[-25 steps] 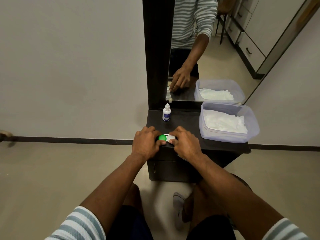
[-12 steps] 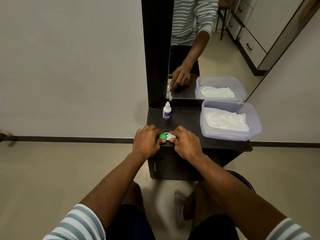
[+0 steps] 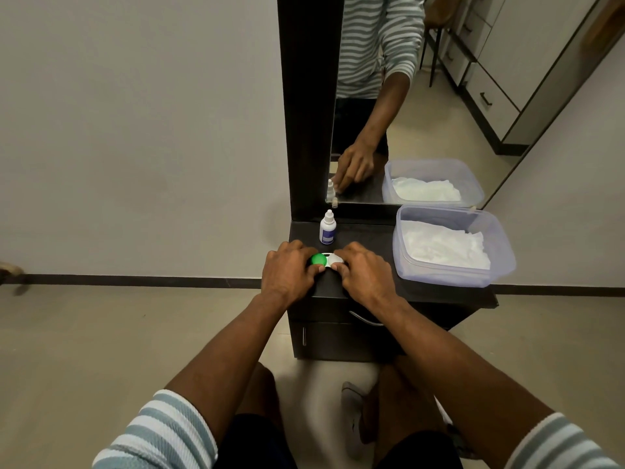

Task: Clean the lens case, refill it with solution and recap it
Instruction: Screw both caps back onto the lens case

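Observation:
The lens case (image 3: 326, 259) lies on the dark vanity top (image 3: 372, 289) near its front edge, with a green cap on its left well and a white cap on its right. My left hand (image 3: 289, 270) grips the green-capped side, fingers curled round it. My right hand (image 3: 365, 270) pinches the white-capped side. Behind the case a small white solution bottle (image 3: 327, 227) with a blue label stands upright, capped, apart from both hands.
A clear plastic tub (image 3: 507, 262) holding white tissue sits on the right of the vanity top. A tall mirror (image 3: 406, 96) in a dark frame rises at the back. Drawers with handles (image 3: 367, 319) lie below. My knees are close under the front edge.
Both hands stay on the lens case; my fingers have shifted slightly around the caps. The bottle and tub have not moved.

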